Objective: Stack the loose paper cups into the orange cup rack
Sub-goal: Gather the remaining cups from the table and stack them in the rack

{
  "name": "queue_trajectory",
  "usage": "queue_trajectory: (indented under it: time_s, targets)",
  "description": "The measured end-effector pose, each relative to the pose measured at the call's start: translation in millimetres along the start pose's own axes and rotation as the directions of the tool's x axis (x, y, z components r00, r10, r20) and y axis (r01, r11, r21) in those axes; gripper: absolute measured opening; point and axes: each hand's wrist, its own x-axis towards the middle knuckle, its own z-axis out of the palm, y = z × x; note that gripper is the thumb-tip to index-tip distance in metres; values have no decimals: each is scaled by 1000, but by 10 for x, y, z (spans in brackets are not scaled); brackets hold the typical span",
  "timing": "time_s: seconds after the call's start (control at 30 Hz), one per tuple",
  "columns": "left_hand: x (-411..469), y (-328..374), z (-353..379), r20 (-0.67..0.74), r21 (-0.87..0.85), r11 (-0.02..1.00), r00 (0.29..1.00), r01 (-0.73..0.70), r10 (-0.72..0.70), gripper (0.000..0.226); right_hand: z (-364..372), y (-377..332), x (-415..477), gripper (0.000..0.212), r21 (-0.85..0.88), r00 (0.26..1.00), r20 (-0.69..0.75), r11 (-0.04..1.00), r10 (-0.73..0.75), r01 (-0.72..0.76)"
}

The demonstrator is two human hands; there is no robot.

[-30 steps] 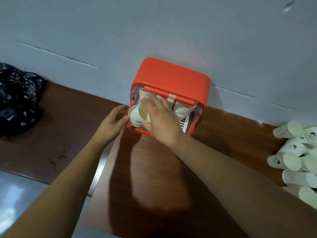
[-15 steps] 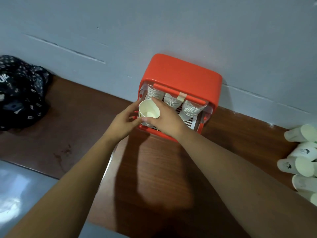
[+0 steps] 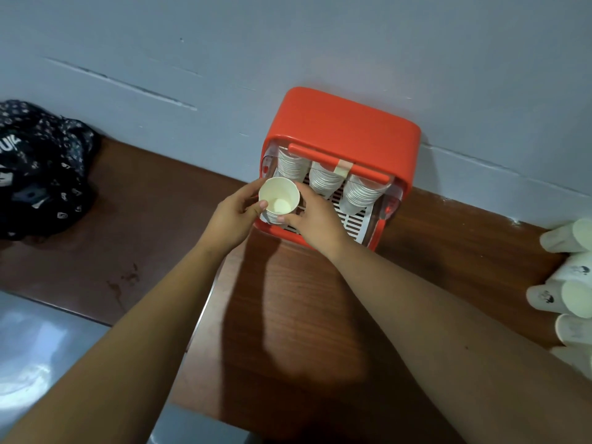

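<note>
Two hands, left hand (image 3: pixel 235 216) and right hand (image 3: pixel 315 219), now both gripping cup stack (image 3: pixel 278 203), raised upright.

One orange cup rack (image 3: pixel 342 129) stands at the far side of the table (image 3: pixel 288 315), against the wall. Inside it hang three nested columns of paper cups (image 3: pixel 323 179), side by side; the number of cups in each column is too fine to count. One more short stack of cups (image 3: pixel 278 200) sits at the rack's near left corner, mouth up, between two hands: one left hand (image 3: pixel 232 216) and one right hand (image 3: pixel 317 219). At the right edge lies one pile of loose cups (image 3: pixel 567 293), about six showing, some cut off by the frame. One dark patterned bag (image 3: pixel 38 168) lies far left.
</note>
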Motion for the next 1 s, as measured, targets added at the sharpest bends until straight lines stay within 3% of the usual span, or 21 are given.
queue_trajectory:
  time_s: [0.13, 0.23, 0.33, 0.47, 0.63, 0.8, 1.0]
  targets:
    - [-75, 107, -19, 28, 48, 998, 999, 29, -31, 51, 4, -28, -76, 71, 0, 1000, -19, 1000, -8, 8]
    - [-203, 189, -44, -47, 50, 991, 992, 122, -120, 50, -107, -2, -243, 68, -83, 1000, -19, 996, 22, -24]
    - [-402, 200, -72, -132, 143, 974, 979, 175, -156, 37, -356, 149, -545, 65, -156, 998, -42, 987, 38, -44]
    - [-749, 227, 169, -68, 270, 948, 986, 166, -154, 18, -778, 586, -1108, 54, -290, 989, -129, 952, 66, -101]
    - [-1121, 568, 1167, 115, 379, 924, 993, -57, 14, 22, -1546, 1256, -1932, 58, -344, 932, -234, 873, 277, -346]
    - [-1388, 1186, 2489, 242, 349, 920, 965, -180, 98, 26, -2474, 1888, -2976, 54, -331, 902, -334, 862, 274, -384]
    - [-1840, 2001, 4088, 430, 331, 898, 893, -291, 131, 36, -3469, 2597, -4239, 46, -199, 795, -521, 861, 312, -468]
